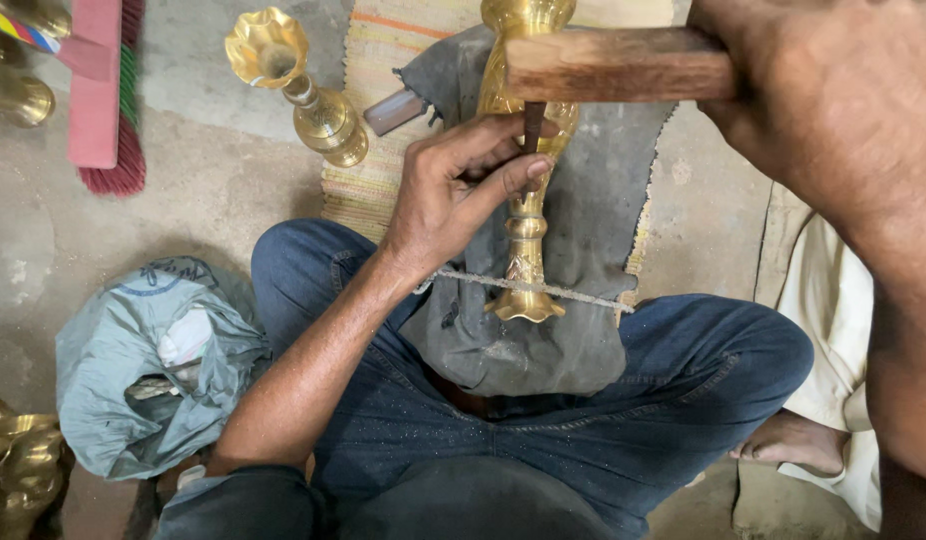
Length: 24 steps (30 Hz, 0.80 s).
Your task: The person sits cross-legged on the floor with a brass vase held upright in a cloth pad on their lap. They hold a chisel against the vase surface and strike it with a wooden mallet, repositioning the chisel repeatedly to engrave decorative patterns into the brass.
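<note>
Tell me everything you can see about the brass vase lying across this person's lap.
The brass vase is shiny gold metal with a slim ringed stem, a flared foot toward the person and a wider engraved body farther away. It lies lengthwise on a dark grey cloth over the lap. A taut string crosses its stem near the foot. The left hand grips the body and holds a thin chisel against it, while the right hand holds a wooden mallet just above. Its far end runs out of view.

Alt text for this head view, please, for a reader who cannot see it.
A seated person's left hand holds a thin punch against a brass vase lying on grey cloth across the lap, while the right hand grips a wooden mallet above. Another brass vase stands nearby.
</note>
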{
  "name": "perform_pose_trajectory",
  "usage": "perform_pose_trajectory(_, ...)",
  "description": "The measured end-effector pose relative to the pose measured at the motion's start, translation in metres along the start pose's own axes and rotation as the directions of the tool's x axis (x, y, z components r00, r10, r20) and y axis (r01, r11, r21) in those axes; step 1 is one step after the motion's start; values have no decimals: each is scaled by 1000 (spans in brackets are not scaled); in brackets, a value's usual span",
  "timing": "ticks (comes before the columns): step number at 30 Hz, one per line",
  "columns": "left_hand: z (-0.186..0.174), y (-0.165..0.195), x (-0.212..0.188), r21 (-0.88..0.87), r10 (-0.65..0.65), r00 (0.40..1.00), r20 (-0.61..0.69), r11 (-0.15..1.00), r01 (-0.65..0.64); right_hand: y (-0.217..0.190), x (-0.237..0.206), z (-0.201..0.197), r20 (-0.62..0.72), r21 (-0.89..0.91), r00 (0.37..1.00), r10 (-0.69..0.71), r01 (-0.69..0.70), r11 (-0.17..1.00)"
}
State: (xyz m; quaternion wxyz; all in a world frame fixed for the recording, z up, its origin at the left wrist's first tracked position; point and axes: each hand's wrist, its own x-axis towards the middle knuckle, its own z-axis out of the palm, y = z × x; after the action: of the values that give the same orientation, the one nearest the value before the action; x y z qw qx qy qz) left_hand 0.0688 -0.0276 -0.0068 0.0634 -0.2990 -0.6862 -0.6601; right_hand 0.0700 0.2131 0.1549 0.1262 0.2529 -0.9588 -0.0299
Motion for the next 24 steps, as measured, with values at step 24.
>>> perform_pose_trajectory(24,-1,-15,-9,-249,-131,991,26,959,133,3,3,2,15,-33,996,-86,86,996)
